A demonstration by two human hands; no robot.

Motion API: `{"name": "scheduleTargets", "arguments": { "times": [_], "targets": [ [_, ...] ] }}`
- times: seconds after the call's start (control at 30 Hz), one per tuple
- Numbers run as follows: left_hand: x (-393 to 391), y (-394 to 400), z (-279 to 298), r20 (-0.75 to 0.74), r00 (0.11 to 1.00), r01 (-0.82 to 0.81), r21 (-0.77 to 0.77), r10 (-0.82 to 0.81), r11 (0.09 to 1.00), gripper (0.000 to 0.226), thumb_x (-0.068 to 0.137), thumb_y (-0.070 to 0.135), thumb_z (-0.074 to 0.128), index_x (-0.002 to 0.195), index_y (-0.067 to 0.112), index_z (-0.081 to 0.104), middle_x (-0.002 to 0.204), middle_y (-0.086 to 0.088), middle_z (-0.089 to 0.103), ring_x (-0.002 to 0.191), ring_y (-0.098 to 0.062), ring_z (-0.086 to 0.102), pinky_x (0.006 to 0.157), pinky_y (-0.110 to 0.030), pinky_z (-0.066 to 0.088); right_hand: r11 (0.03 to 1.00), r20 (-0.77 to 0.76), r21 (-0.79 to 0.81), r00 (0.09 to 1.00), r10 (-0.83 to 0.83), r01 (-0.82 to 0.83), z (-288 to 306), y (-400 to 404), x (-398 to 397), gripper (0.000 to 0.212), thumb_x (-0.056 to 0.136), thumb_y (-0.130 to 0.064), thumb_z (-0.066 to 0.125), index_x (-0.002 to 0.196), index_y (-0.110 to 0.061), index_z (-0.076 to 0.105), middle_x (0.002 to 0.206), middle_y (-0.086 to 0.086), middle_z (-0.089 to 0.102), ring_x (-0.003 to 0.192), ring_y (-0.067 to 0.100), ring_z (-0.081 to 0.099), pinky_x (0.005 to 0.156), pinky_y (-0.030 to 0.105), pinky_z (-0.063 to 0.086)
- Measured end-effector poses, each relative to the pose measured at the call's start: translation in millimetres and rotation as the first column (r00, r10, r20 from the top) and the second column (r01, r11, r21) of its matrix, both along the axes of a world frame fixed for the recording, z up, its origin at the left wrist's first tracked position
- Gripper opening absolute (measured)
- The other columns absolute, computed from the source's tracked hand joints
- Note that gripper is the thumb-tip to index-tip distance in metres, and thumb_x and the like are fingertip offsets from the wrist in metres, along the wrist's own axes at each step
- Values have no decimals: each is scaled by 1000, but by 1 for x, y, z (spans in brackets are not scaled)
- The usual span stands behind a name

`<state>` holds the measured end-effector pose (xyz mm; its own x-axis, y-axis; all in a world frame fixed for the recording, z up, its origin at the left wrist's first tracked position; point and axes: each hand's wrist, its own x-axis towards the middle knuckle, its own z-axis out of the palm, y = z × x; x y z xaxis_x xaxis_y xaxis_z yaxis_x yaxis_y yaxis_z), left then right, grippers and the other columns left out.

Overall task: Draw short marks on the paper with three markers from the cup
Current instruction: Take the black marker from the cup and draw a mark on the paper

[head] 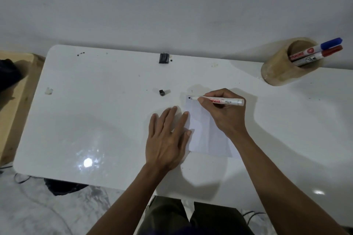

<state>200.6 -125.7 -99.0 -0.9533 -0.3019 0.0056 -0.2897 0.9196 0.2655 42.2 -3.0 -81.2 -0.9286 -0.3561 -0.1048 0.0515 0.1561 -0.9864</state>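
Step in hand, judged from the layout: first marks with the black marker (217, 100), uncapped, tip near the far left corner of the paper (208, 135). Whether the tip touches the sheet cannot be told.

Right hand (222, 113): fingers clamped on the marker barrel just behind the tip. Left hand (168, 139): flat and spread, fingers apart, fingertips (186, 114) pressing the left edge of the sheet against the white table (95, 110).

Recommended technique:
- Keep the left hand flat on the edge — glossy table, loose sheet, likely to slide under the stroke.
- Keep strokes short, inside the sheet margin; tip close to the corner, so overshoot onto the table is a risk.
- Hold light pressure, then lift clear between marks.
- Recap with the black cap (162, 92), lying on the table beyond the left hand.

Count:
- Markers: 3 — 1 in the right hand, 2 in the wooden cup (282, 68) at the far right, namely the blue-capped marker (324, 45) and the red-capped marker (324, 53).
- Paper sheets: 1.
- Cups: 1.
- Loose caps: 1.
- Small dark block at the far table edge (163, 58): 1, nature unclear.
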Motion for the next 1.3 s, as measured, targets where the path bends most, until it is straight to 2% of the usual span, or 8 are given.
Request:
{"name": "scheduleTargets", "arguments": {
  "times": [0.17, 0.43, 0.67, 0.83, 1.07, 1.3],
  "targets": [
    [0, 1, -2, 2, 1000, -4, -17, 4, 1000, 50, 102, 45, 44, 147, 23, 49, 153, -14, 47, 145, -33, 39, 120, -57, 26, 1000, -17, 17, 1000, -9, 9, -4, -1, 2, 14, 79, -8, 87, 86, -1, 76, 84, 9, 78, 75, 17, 74, 64, 21, 57],
    [1, 1, -5, -19, 1000, -7, -22, 6, 1000, 51, 101, 44, 47, 147, 23, 49, 154, -13, 47, 146, -31, 38, 119, -56, 27, 997, -44, 71, 999, -17, 20, -8, -4, 3, 15, 79, -12, 88, 87, -4, 78, 83, 5, 78, 74, 16, 74, 64, 23, 57],
    [2, 1, -7, -17, 1000, -5, -10, 5, 1000, 53, 102, 46, 44, 149, 23, 45, 158, -12, 42, 152, -30, 29, 121, -56, 24, 996, -32, 87, 999, -6, 9, -7, -4, 3, 13, 79, -11, 87, 84, -4, 77, 80, 5, 77, 69, 13, 72, 61, 21, 53],
    [2, 1, -8, -42, 999, -7, -13, 7, 1000, 52, 102, 45, 46, 149, 22, 47, 158, -13, 42, 151, -30, 31, 120, -57, 25, 995, -29, 104, 1000, 4, -1, -5, -4, 3, 12, 79, -10, 87, 82, -5, 76, 79, 4, 77, 69, 17, 72, 61, 26, 56],
    [2, 1, -8, -67, 998, -7, -8, 7, 1000, 52, 102, 45, 45, 148, 22, 47, 157, -13, 43, 150, -31, 32, 119, -58, 27, 992, -23, 127, 1000, 13, -10, -2, -3, 3, 11, 78, -9, 87, 79, -9, 76, 77, 0, 76, 67, 12, 71, 60, 23, 56],
    [3, 1, -10, -57, 998, -2, -8, 1, 1000, 53, 101, 46, 46, 150, 23, 45, 158, -13, 42, 151, -30, 30, 120, -57, 25, 992, -3, 128, 1000, 12, -11, 0, -3, 4, 11, 78, -9, 87, 79, -8, 76, 77, 2, 77, 68, 16, 73, 61, 25, 57]
  ]
}}
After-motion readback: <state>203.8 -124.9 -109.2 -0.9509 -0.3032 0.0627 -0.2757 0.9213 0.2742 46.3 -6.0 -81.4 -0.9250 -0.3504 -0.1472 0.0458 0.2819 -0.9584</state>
